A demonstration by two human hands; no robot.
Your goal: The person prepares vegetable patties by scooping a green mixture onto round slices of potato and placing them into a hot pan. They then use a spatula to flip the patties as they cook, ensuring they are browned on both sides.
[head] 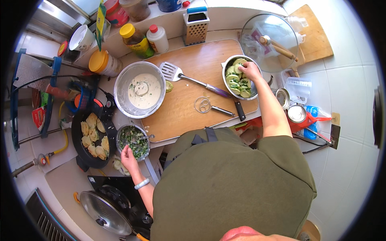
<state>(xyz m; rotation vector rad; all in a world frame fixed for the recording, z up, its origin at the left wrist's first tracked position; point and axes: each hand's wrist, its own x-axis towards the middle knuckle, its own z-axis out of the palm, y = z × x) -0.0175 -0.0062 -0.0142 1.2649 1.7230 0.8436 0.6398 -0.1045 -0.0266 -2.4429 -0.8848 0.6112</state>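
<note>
My right hand reaches into a metal bowl of pale green vegetable slices, zucchini-like, mixed with chopped greens. Its fingertips pinch one vegetable slice. Over the near-left rim of a smaller bowl, my left hand has its fingers close together; whether anything is between them cannot be told. Chopped greens and a spoon lie in that bowl. A large bowl of pale batter stands between the two, flecked with green. Browned battered pieces lie in a black frying pan.
On the wooden board lie a slotted turner, a ring whisk and a knife with a black handle. A box grater, bottles and jars line the back. A glass lid leans at right; another pan sits lower left.
</note>
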